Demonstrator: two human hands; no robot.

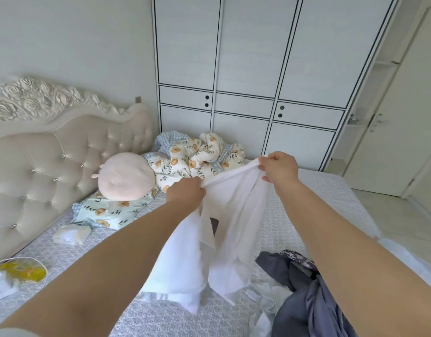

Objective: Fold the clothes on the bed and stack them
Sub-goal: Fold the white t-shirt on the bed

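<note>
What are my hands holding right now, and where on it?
Both hold the white garment by its top edge: the left hand grips one bunched end, the right hand the other, and the rest hangs down to the bed.

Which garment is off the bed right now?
The white garment, held up by left hand and right hand; the grey clothes lie crumpled on the mattress.

My left hand [186,194] and right hand [278,167]: bare, no rings, no watch; my forearms bare, no sleeves showing.

Home bedroom: bed [306,190], wardrobe [248,69].
</note>
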